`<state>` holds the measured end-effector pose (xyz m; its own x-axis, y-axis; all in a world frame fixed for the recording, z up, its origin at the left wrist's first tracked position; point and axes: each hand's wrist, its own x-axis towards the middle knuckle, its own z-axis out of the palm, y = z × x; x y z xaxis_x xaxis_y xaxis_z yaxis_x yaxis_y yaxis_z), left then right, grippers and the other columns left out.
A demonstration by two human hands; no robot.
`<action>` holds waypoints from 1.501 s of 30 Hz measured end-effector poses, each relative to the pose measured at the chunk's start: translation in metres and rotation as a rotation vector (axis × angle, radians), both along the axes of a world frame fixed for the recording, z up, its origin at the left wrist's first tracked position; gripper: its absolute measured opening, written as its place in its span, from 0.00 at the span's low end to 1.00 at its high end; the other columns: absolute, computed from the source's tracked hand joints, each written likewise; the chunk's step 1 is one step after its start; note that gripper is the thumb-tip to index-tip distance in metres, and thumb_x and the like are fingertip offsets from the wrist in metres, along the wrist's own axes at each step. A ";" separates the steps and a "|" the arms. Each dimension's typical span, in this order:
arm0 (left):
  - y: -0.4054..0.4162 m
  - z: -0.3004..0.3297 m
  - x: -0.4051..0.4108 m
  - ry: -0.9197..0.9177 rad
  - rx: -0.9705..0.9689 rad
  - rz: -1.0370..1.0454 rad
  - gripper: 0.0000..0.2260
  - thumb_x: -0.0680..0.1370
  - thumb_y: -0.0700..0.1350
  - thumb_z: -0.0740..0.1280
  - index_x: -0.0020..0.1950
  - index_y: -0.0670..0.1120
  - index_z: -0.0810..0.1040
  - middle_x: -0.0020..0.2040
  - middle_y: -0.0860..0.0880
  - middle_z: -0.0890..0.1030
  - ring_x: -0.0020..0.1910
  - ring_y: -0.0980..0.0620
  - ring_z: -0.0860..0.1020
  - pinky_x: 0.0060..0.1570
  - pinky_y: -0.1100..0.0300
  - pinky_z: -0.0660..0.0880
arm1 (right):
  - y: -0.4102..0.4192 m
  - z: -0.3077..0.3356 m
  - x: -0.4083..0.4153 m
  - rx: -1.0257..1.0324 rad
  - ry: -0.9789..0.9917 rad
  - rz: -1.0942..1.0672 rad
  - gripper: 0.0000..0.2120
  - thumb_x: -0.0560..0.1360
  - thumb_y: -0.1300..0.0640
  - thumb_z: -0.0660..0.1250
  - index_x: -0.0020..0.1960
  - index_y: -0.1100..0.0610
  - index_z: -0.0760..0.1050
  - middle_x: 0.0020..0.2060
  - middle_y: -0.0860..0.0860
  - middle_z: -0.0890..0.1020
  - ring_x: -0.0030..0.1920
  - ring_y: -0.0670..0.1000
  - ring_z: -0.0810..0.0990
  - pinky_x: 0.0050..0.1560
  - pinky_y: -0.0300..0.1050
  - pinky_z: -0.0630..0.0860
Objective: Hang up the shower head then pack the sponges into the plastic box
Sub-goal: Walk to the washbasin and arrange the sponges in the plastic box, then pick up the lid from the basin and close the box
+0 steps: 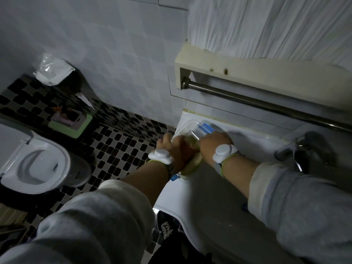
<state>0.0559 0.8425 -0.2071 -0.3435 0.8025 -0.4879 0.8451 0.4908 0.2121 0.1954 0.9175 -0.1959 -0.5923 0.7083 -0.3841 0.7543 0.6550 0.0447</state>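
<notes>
Far left, the toilet stands open on the checkered floor, with a green-rimmed bin behind it and a wrapped white roll up on the wall. None of these touch my work area.

My left hand is curled over the near left end of the plastic box, which sits on the white basin ledge at its left corner. Beneath that hand I see a yellowish sponge, pressed at the box's near edge; I cannot tell whether my fingers are clamped on it or only on the box.

The box's long axis runs from near-left toward far-right, and a blue clip shows at its far end.

My right hand lies palm down on the top of the box, fingers bent over it; my knuckles hide what it grips. Both wrists carry white trackers.

Further right, the steel towel rail crosses above the ledge, a white curtain hangs over it, and the metal tap stands well apart from the box.
</notes>
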 end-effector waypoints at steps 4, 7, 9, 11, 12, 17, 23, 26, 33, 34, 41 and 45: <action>-0.012 -0.005 -0.003 0.020 0.042 -0.010 0.30 0.65 0.71 0.64 0.66 0.69 0.65 0.74 0.52 0.60 0.73 0.42 0.61 0.62 0.40 0.68 | 0.002 -0.009 0.017 0.021 0.128 -0.081 0.12 0.72 0.60 0.59 0.50 0.52 0.79 0.51 0.52 0.83 0.54 0.58 0.79 0.53 0.49 0.73; -0.021 0.000 -0.001 0.024 0.096 -0.115 0.27 0.70 0.66 0.63 0.68 0.65 0.63 0.77 0.49 0.57 0.76 0.41 0.55 0.69 0.38 0.64 | -0.002 -0.012 0.026 0.003 0.356 -0.318 0.12 0.73 0.57 0.60 0.52 0.47 0.79 0.56 0.50 0.79 0.55 0.58 0.78 0.55 0.49 0.75; -0.024 0.008 0.002 0.021 0.115 -0.126 0.28 0.71 0.69 0.60 0.69 0.62 0.64 0.76 0.49 0.58 0.76 0.41 0.56 0.69 0.39 0.65 | -0.006 -0.011 0.033 -0.002 0.474 -0.462 0.11 0.75 0.56 0.61 0.52 0.46 0.77 0.58 0.49 0.74 0.58 0.57 0.75 0.58 0.50 0.75; -0.025 0.010 0.007 0.032 0.123 -0.125 0.32 0.69 0.71 0.59 0.70 0.61 0.64 0.75 0.49 0.59 0.75 0.42 0.57 0.68 0.40 0.66 | -0.010 -0.012 0.040 0.035 0.503 -0.544 0.08 0.76 0.55 0.61 0.51 0.45 0.75 0.57 0.49 0.71 0.58 0.56 0.73 0.58 0.50 0.74; -0.026 0.011 0.010 0.031 0.122 -0.127 0.33 0.68 0.73 0.58 0.70 0.62 0.64 0.75 0.49 0.60 0.75 0.42 0.58 0.68 0.39 0.65 | -0.012 -0.013 0.044 0.047 0.519 -0.569 0.07 0.76 0.55 0.61 0.50 0.45 0.75 0.57 0.49 0.70 0.57 0.56 0.72 0.57 0.50 0.74; -0.035 0.013 0.028 0.063 0.219 -0.179 0.31 0.70 0.78 0.49 0.67 0.66 0.69 0.75 0.47 0.64 0.74 0.41 0.60 0.73 0.43 0.61 | -0.025 -0.012 0.060 -0.018 0.632 -0.642 0.07 0.77 0.54 0.60 0.52 0.44 0.73 0.58 0.48 0.69 0.58 0.55 0.74 0.59 0.49 0.74; -0.039 0.023 0.056 0.174 0.303 -0.260 0.25 0.76 0.66 0.56 0.66 0.52 0.71 0.66 0.46 0.71 0.66 0.41 0.69 0.66 0.45 0.65 | -0.050 -0.006 0.083 0.055 0.617 -0.591 0.06 0.78 0.53 0.58 0.53 0.45 0.72 0.57 0.48 0.69 0.55 0.55 0.74 0.53 0.45 0.72; -0.049 0.033 0.077 0.186 0.281 -0.375 0.25 0.73 0.62 0.63 0.67 0.54 0.71 0.68 0.46 0.70 0.66 0.41 0.68 0.65 0.46 0.64 | -0.075 -0.001 0.101 0.098 0.632 -0.597 0.06 0.78 0.54 0.58 0.52 0.46 0.71 0.54 0.48 0.69 0.53 0.55 0.74 0.50 0.45 0.71; -0.076 0.034 0.117 0.063 0.269 -0.570 0.22 0.75 0.59 0.64 0.69 0.58 0.70 0.68 0.49 0.70 0.70 0.43 0.66 0.68 0.49 0.64 | -0.139 -0.003 0.145 0.090 0.581 -0.671 0.08 0.78 0.54 0.57 0.55 0.48 0.73 0.55 0.49 0.73 0.55 0.55 0.74 0.54 0.47 0.73; -0.081 0.030 0.123 0.044 0.249 -0.585 0.22 0.76 0.59 0.64 0.69 0.58 0.69 0.69 0.50 0.70 0.70 0.43 0.66 0.68 0.49 0.65 | -0.150 -0.006 0.152 0.070 0.566 -0.693 0.09 0.79 0.54 0.57 0.56 0.48 0.73 0.55 0.49 0.73 0.55 0.54 0.74 0.55 0.47 0.72; -0.099 0.008 0.167 0.003 0.135 -0.675 0.23 0.76 0.60 0.63 0.70 0.59 0.67 0.69 0.51 0.71 0.68 0.44 0.70 0.64 0.50 0.68 | -0.187 -0.032 0.214 -0.065 0.489 -0.825 0.09 0.78 0.54 0.55 0.53 0.47 0.73 0.53 0.48 0.74 0.57 0.54 0.74 0.52 0.43 0.66; -0.096 -0.010 0.193 -0.004 0.100 -0.655 0.23 0.76 0.60 0.63 0.70 0.58 0.67 0.69 0.51 0.72 0.66 0.44 0.72 0.62 0.50 0.71 | -0.187 -0.055 0.253 -0.120 0.434 -0.922 0.08 0.76 0.51 0.56 0.49 0.46 0.73 0.53 0.49 0.75 0.57 0.57 0.74 0.55 0.46 0.70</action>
<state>0.2490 0.7463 -0.2172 0.2330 0.8863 -0.4002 0.9610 -0.1469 0.2342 0.4483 0.7309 -0.2506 0.0584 0.9293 -0.3647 0.9018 -0.2059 -0.3800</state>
